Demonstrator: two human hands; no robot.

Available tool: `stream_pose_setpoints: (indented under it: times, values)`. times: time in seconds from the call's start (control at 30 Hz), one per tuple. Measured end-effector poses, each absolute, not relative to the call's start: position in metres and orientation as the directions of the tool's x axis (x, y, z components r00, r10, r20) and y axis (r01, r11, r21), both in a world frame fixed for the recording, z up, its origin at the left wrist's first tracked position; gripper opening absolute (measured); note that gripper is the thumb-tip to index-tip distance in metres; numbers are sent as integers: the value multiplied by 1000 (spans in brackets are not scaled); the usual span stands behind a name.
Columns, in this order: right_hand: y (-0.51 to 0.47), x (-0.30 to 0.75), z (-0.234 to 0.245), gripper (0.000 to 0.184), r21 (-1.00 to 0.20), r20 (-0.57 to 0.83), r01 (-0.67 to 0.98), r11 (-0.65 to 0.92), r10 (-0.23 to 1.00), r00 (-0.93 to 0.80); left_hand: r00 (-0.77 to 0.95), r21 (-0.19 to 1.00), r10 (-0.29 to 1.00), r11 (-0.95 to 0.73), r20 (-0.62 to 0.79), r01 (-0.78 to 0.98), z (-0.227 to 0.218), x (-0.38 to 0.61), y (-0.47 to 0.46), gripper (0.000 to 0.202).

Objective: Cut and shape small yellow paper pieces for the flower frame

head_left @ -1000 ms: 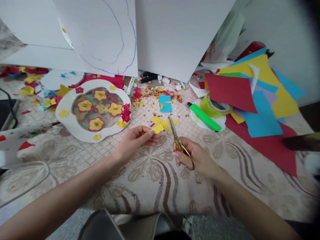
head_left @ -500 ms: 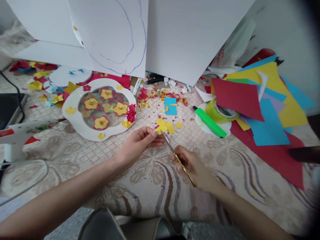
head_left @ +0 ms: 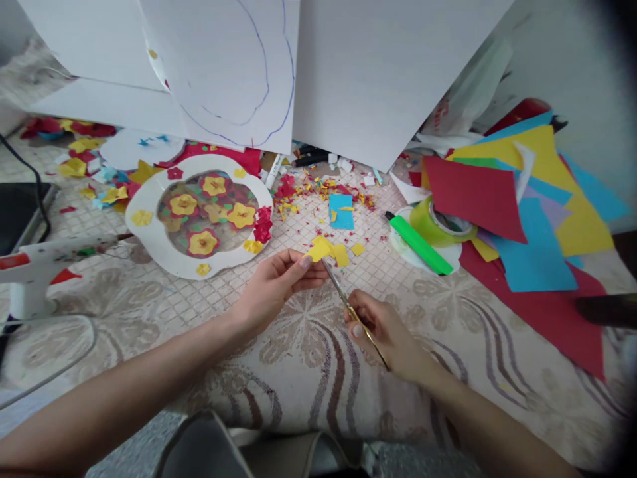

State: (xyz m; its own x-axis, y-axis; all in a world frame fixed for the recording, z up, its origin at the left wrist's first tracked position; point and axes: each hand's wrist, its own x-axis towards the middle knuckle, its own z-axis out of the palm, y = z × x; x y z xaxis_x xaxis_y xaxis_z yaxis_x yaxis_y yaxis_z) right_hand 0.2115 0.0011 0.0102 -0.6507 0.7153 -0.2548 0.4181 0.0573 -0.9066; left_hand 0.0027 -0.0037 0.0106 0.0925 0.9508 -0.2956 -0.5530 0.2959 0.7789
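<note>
Flat yellow paper (head_left: 317,250) is being gripped by left hand (head_left: 279,282), gold-handled metal scissors (head_left: 347,304) by right hand (head_left: 385,328). Cutting's seemingly being done — steadiness is being called for.

Our worktop (head_left: 293,398) wears a beige cloth (head_left: 468,338) patterned with a grid, brown flowers and wavy stripes, and on its left we have a white glue gun (head_left: 50,259) beside a wavy-edged white frame (head_left: 184,267) set with paper flowers, near a black object (head_left: 22,211). Across the middle we find red and yellow snippets (head_left: 286,187), a blue paper piece (head_left: 342,221) and, nearer us, small yellow paper pieces (head_left: 357,249). On the right we see a white disc (head_left: 401,251) and a red sheet (head_left: 562,325), the latter partly under heaped coloured sheets (head_left: 535,245).
</note>
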Motion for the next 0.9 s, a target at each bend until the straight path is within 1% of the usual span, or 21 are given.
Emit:
stream_pose_setpoints:
  times: [0.23,0.63,0.9]
  values:
    - [2,209,10,46,-918,-272,395,19,696,-664,202,797,924,383,-326,-468,8,5,-8,19]
    - [2,207,13,42,-919,-292,393,-14,692,-660,193,804,924,383,-331,-454,8,7,-8,20]
    - [2,207,14,42,-923,-285,385,-12,695,-660,213,817,930,367,-301,-446,6,6,-8,19]
